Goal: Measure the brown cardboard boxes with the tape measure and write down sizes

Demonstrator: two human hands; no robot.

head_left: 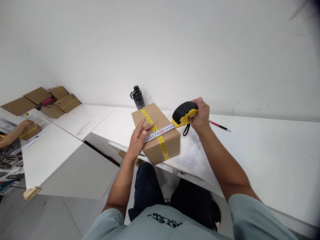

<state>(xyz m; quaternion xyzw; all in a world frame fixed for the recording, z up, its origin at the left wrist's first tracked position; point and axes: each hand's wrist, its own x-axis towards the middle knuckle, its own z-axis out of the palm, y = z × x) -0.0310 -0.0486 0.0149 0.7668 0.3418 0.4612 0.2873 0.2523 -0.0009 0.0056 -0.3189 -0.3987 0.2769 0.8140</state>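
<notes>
A closed cardboard box (163, 118) sits tilted to my view at the front edge of the white table, with a strip of yellow printed tape (162, 146) running over its top and down its front. My left hand (138, 138) rests at the box's left side, fingers stretched and spread onto the top, beside the blade's low-number end. That end's hook is hidden. My right hand (201, 115) grips a black and yellow tape measure (185, 113) above the box's right edge. Its white blade (160, 132) lies across the box top, crossing the yellow tape.
A dark bottle (137, 97) stands behind the box against the wall. Right of the box lie a handwritten sheet (192, 151) and a red and black pen (220, 125). At far left, another person's hand (23, 126) touches a small box, near several cardboard boxes (68, 102).
</notes>
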